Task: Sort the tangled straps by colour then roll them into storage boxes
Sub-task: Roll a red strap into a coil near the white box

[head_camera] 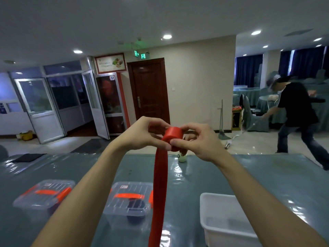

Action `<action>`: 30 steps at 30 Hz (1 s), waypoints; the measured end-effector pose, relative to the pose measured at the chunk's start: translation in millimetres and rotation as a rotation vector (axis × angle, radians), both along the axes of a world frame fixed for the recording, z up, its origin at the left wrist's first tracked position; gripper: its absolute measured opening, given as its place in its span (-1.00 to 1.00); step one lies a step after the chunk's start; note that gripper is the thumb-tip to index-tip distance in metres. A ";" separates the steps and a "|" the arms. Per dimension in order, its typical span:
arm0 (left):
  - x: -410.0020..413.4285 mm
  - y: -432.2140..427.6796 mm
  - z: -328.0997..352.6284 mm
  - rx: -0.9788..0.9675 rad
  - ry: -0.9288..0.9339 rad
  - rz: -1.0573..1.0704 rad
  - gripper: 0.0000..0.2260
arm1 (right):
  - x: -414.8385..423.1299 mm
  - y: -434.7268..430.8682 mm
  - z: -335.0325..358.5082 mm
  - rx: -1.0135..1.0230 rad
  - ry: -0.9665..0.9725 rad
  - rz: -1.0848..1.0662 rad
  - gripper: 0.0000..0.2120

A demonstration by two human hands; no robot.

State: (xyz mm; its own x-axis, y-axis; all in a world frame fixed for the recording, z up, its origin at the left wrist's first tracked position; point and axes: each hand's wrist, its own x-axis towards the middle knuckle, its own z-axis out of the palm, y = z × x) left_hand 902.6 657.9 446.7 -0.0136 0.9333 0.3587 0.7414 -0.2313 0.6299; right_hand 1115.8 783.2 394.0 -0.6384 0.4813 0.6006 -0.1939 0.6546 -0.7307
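Observation:
I hold a red strap (161,175) up above the table, its top end wound into a tight roll (173,137). My left hand (142,135) grips the roll from the left and my right hand (197,139) pinches it from the right, thumb on the front. The loose tail hangs straight down past the bottom of the view. On the table (267,175) below stand two lidded clear boxes with orange latches, one on the left (44,195) and one in the middle (129,200) with a dark roll inside. An open clear box (226,220) sits at the right.
A small pale ball (182,157) lies on the table beyond my hands. A person in a black shirt (299,114) moves about on the floor at the right. Doors and glass partitions line the far wall.

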 end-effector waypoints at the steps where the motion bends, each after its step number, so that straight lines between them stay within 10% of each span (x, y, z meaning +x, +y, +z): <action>1: -3.4 -2.8 -9.0 -0.003 -0.099 -0.029 -0.47 | 2.4 -1.5 -2.7 -0.050 0.045 0.013 -0.54; 8: 15.7 4.0 -61.1 0.104 -0.427 -0.007 -0.46 | -1.2 -11.0 -33.3 -0.425 0.271 0.103 -0.60; 17: 26.7 8.1 -77.2 -0.170 0.121 0.036 -0.55 | 23.3 -10.2 -88.8 -0.199 -0.202 0.009 -0.44; 24: 48.6 -5.1 -144.3 -0.146 -0.365 -0.058 -0.55 | 47.7 -35.1 -144.6 -0.620 0.212 -0.004 -0.52; 30: 78.3 -3.6 -193.0 -0.152 -0.473 0.022 -0.57 | 80.2 -37.1 -176.6 -0.664 -0.025 -0.007 -0.52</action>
